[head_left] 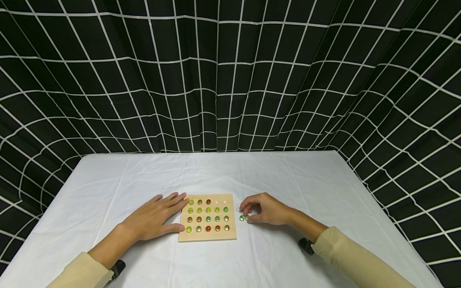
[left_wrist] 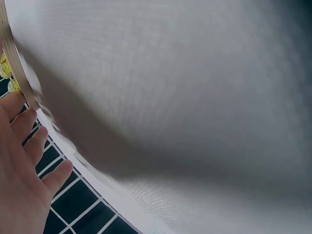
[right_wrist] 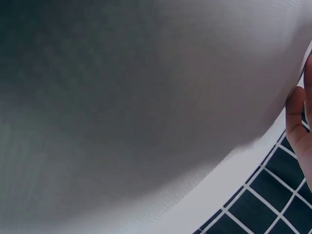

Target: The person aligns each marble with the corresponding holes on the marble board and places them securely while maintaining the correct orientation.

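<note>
A pale wooden board (head_left: 212,238) lies on the table, with rows of round glass gems in green, yellow-green, amber and red. Two bare hollows (head_left: 221,202) show at the right end of its far row. My left hand (head_left: 153,218) rests flat with fingers spread, its fingertips and thumb on the board's left edge. Just right of the board, my right hand (head_left: 268,210) pinches a green glass gem (head_left: 246,218) between thumb and fingertips at the cloth. Another green gem (head_left: 242,218) lies right beside it. In the right wrist view only part of the right hand (right_wrist: 300,117) shows.
A white cloth (head_left: 201,176) with soft creases covers the table. Behind it and along the sides hangs a black curtain with a white grid (head_left: 216,80). Dark wrist cameras sit below the left cuff (head_left: 118,269) and the right cuff (head_left: 306,246).
</note>
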`<state>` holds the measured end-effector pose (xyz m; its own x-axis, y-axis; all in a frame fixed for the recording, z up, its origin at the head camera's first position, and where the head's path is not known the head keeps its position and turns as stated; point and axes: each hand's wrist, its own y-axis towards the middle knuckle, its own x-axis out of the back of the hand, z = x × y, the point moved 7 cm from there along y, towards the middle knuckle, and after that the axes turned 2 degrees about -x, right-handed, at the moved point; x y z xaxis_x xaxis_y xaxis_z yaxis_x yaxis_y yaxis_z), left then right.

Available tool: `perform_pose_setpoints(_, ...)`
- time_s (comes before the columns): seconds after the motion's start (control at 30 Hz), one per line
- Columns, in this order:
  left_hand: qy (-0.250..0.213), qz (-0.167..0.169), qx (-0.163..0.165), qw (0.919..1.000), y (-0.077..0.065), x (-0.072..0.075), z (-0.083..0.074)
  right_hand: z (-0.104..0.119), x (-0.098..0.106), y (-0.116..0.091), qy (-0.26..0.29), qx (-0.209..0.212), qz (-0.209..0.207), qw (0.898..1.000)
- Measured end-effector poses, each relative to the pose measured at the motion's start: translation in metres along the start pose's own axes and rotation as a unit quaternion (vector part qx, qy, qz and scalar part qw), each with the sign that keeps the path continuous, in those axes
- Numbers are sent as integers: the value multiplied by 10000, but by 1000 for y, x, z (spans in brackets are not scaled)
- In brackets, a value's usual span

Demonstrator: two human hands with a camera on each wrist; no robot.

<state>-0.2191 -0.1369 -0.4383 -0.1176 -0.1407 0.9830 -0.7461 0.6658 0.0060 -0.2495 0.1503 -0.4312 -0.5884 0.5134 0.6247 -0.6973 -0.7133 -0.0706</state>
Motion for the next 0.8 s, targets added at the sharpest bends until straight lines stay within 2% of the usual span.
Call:
perform_pose_setpoints(0.3,13,-21,-25,10000,1,-1,1,1,6,7,-118,6,-238,9996)
perform_pose_setpoints(0.5,-7,-25,-41,10000,1,-1,1,6,10,15,-329,249,-471,9980)
perform_pose_setpoints(0.8,16,-38,-55,10000,1,-1,2,14,9,31,-193,184,-695,9972)
